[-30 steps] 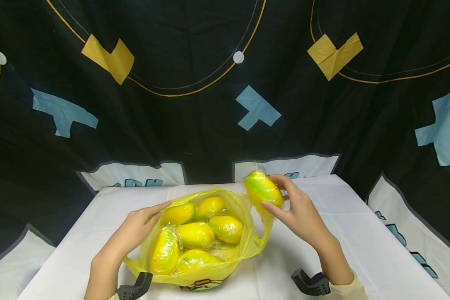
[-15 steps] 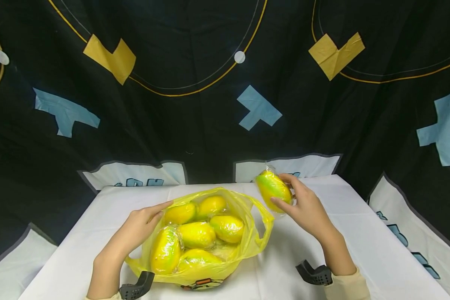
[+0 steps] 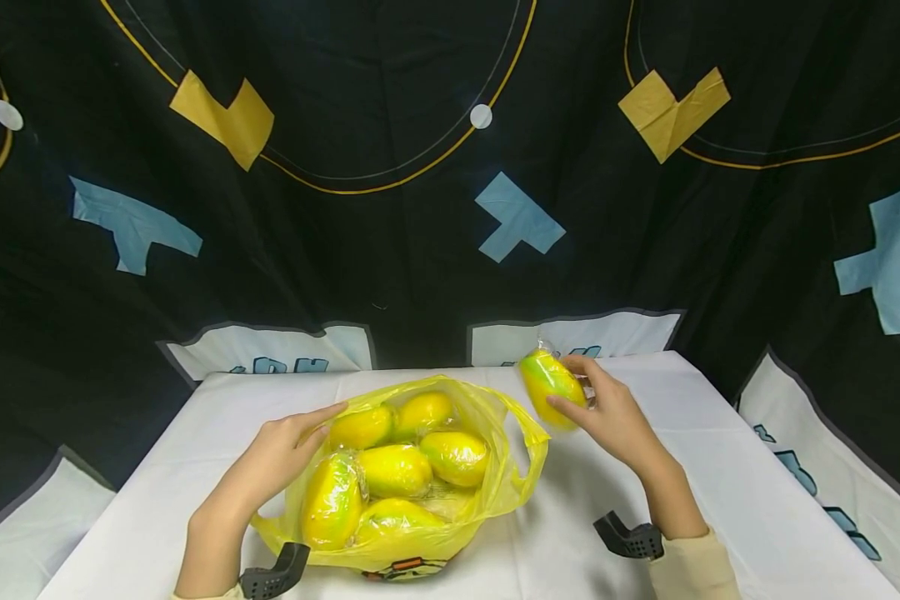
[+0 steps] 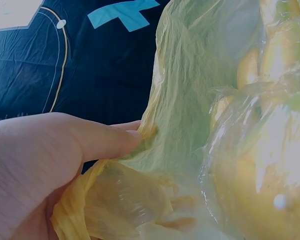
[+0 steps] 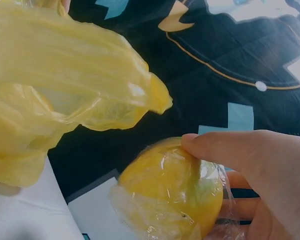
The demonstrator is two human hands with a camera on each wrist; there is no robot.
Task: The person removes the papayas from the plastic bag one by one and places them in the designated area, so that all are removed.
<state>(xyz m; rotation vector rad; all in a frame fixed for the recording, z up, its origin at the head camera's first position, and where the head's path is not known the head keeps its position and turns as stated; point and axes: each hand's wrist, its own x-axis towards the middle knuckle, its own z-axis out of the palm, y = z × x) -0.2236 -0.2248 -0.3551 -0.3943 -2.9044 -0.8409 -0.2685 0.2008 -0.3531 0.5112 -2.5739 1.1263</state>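
A thin yellow plastic bag (image 3: 495,500) stands with its mouth wide apart, and several film-wrapped yellow-green mangoes (image 3: 393,470) lie inside. At its left side, my left hand (image 3: 277,458) pinches the rim; in the left wrist view the thumb (image 4: 110,142) lies on the near side and fingers show faintly through the plastic. My right hand (image 3: 607,408) holds another wrapped mango (image 3: 551,387) just beyond the bag's right handle, above the table. Thumb and fingers are on either side of this mango (image 5: 172,195) in the right wrist view, and it is apart from the bag.
The bag stands on a table with a white cloth (image 3: 735,500). Behind rises a black curtain (image 3: 390,258) with yellow and blue patches. A loose handle (image 3: 532,446) of the bag sticks out toward the right hand.
My right hand has carried its mango rightward, away from the bag's right rim, then slightly lower. My left hand has stayed at the bag's left rim.
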